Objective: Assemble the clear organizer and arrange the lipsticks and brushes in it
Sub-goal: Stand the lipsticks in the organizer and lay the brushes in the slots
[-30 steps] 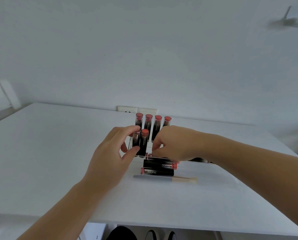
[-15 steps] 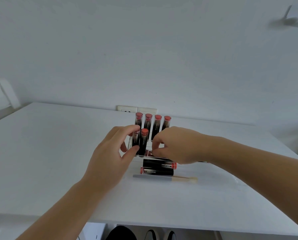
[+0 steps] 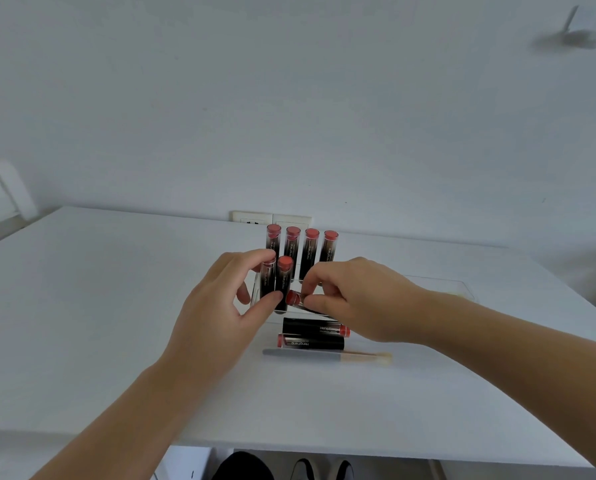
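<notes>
Pinching the tilted lipstick (image 3: 294, 299) in your right hand (image 3: 362, 306), stand it upright beside the front-row lipstick (image 3: 283, 289) while your left hand (image 3: 220, 306) grips the organizer (image 3: 256, 292).

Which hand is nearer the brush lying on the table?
Right. The right hand holds a lipstick just above and behind the brush; the left hand grips the organizer, farther left.

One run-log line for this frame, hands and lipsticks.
left hand: steadies organizer | right hand: pinches tilted lipstick | table: two lipsticks, one brush
</notes>
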Demonstrator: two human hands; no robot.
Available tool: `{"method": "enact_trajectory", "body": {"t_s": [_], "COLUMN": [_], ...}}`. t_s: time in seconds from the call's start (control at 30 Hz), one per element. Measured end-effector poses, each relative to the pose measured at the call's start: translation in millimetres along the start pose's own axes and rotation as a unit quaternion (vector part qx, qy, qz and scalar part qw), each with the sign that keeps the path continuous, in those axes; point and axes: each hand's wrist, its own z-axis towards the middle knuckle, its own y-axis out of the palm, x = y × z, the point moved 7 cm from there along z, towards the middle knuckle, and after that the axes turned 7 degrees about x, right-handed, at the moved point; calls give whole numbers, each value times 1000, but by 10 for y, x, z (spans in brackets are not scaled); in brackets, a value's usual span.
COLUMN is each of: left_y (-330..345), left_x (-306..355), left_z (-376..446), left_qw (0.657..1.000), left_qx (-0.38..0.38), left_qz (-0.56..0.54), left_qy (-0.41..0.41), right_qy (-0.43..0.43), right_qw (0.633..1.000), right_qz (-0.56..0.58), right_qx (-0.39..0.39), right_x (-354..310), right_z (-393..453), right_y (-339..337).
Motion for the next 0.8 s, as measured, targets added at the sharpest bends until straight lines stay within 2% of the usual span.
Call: {"method": "enact_trajectory", "body": {"t_s": [0.53,0.63,0.73,0.8], "left_y": [5,12,21,23], "left_x": [-13,-20,-24,-24], "left_z": [-1,-1,4,7], "left_qw": [1000,1000,1000,1000], "left_qx": [-5,-6,-4,-2], "left_qz": [7,15,22,22], "left_qy": [-10,-10,-10,-10], "right_qy": [-45,-49,-43,-39], "right_qw": [999,998,991,987], "right_qz": [-3,27,91,91], "right_qx": [2,29,88,125], "right_x": [-66,-72,-60,-40], "right_z": [-45,-61,-92,-120], "right_y": [11,-31,-125,-156]}}
